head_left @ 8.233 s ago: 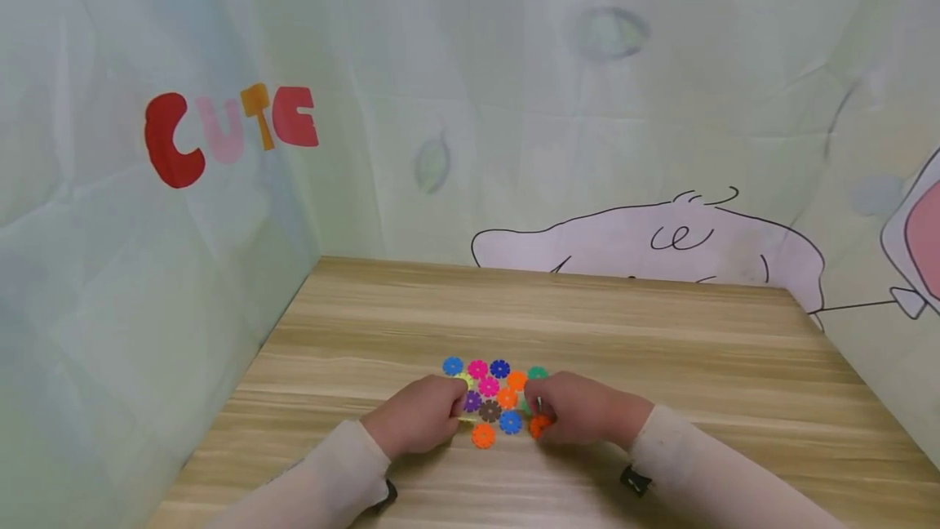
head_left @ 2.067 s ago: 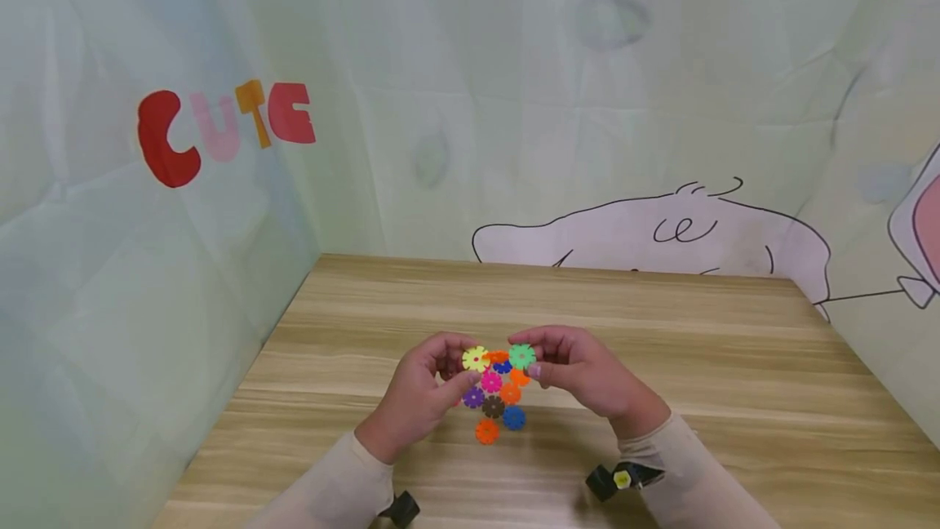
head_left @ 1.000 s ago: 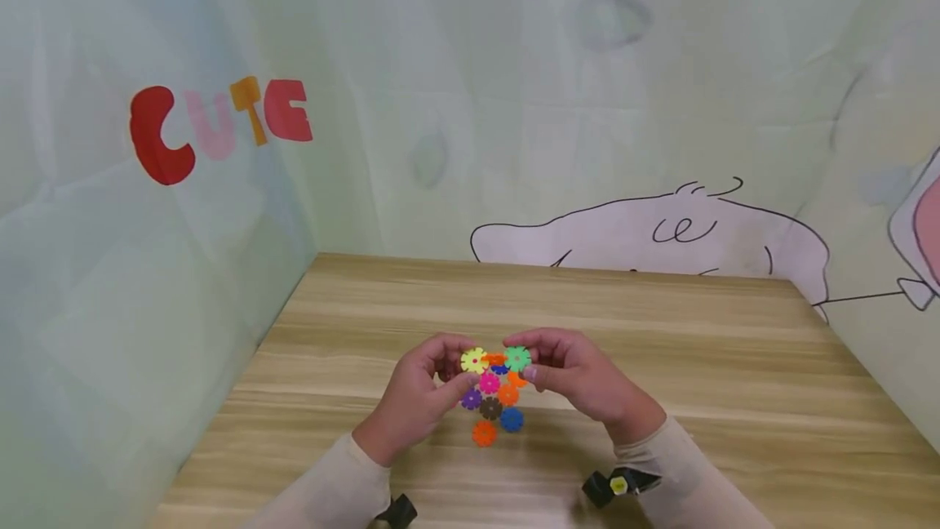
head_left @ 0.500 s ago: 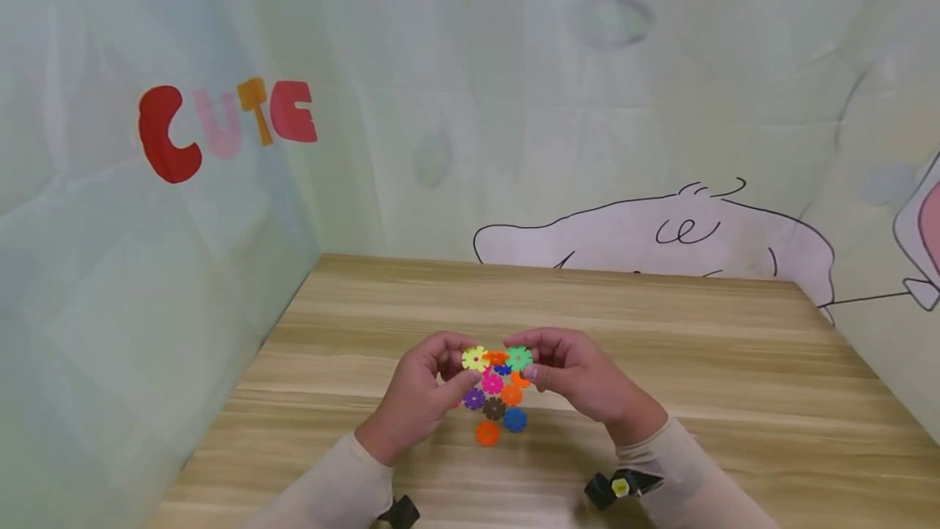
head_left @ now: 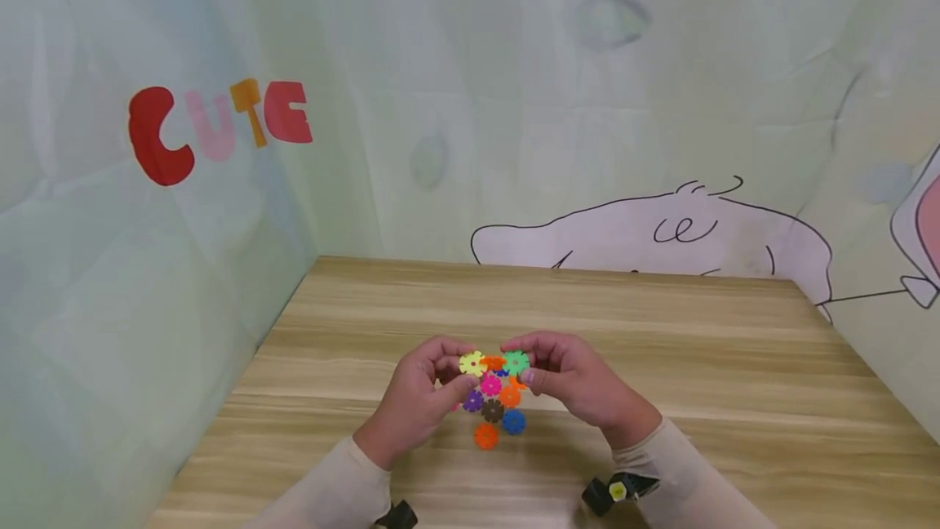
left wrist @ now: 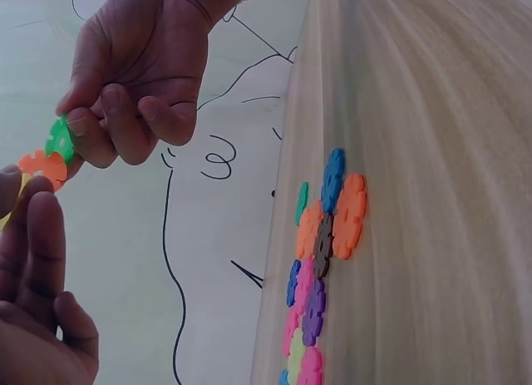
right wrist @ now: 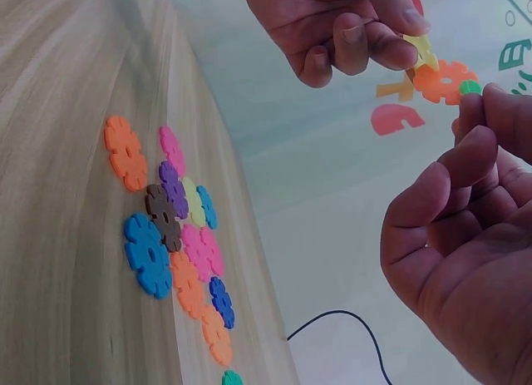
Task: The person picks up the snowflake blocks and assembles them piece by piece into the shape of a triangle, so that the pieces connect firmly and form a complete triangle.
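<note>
Above the table three slotted plastic snowflake discs sit in a row, seemingly joined at their edges. My left hand (head_left: 414,398) pinches the yellow disc (head_left: 472,364) between thumb and fingers. On the other side, my right hand (head_left: 583,382) pinches the green disc (head_left: 516,362). Between them the orange disc (left wrist: 41,167) is turned at an angle to both; from the head it shows nearly edge-on. In the right wrist view the orange disc (right wrist: 446,81) faces the camera, with the green one mostly hidden by fingertips.
Below the hands, several loose discs lie flat on the wooden table (head_left: 352,308): among them an orange disc (head_left: 485,436), a blue disc (head_left: 513,421), a brown disc (head_left: 493,411) and a purple disc (head_left: 473,400). Fabric walls with printed drawings stand behind and at the sides.
Earlier both hands were down at the loose discs; they have since lifted, holding the yellow, orange and green discs together. Over the last two seconds they stay almost still.
</note>
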The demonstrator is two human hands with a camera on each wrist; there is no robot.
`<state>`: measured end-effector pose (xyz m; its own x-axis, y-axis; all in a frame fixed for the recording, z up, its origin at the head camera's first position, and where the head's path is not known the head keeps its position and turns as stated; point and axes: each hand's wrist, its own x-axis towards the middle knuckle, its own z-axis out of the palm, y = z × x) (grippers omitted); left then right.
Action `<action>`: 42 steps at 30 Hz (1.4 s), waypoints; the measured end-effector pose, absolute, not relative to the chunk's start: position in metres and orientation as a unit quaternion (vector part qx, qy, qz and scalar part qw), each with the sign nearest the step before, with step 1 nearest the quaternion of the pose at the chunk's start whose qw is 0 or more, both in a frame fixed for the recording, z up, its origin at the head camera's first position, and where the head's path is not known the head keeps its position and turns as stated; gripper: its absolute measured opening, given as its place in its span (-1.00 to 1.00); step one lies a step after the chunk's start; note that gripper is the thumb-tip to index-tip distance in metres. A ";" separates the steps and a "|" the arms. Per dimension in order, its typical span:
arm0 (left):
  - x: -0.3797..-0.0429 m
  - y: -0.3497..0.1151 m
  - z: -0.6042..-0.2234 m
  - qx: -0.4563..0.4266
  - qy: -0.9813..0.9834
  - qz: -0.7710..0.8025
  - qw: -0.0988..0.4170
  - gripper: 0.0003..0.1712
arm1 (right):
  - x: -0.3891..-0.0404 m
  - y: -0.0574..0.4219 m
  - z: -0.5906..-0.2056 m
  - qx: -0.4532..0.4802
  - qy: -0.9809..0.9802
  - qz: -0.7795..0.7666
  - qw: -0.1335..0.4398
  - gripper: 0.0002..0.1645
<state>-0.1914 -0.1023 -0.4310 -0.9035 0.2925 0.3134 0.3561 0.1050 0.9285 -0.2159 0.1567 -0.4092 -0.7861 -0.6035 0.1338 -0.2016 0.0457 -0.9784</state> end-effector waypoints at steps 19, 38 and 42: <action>-0.193 -0.100 -0.430 -0.234 -0.743 -0.626 0.041 -0.67 | -0.216 0.155 -0.406 -0.290 0.698 -0.637 0.155 -0.59; -0.190 -0.099 -0.433 -0.238 -0.739 -0.628 0.056 -0.67 | -0.212 0.151 -0.410 -0.294 0.697 -0.640 0.134 -0.60; -0.190 -0.098 -0.434 -0.242 -0.737 -0.627 0.067 -0.68 | -0.211 0.150 -0.410 -0.297 0.704 -0.634 0.119 -0.60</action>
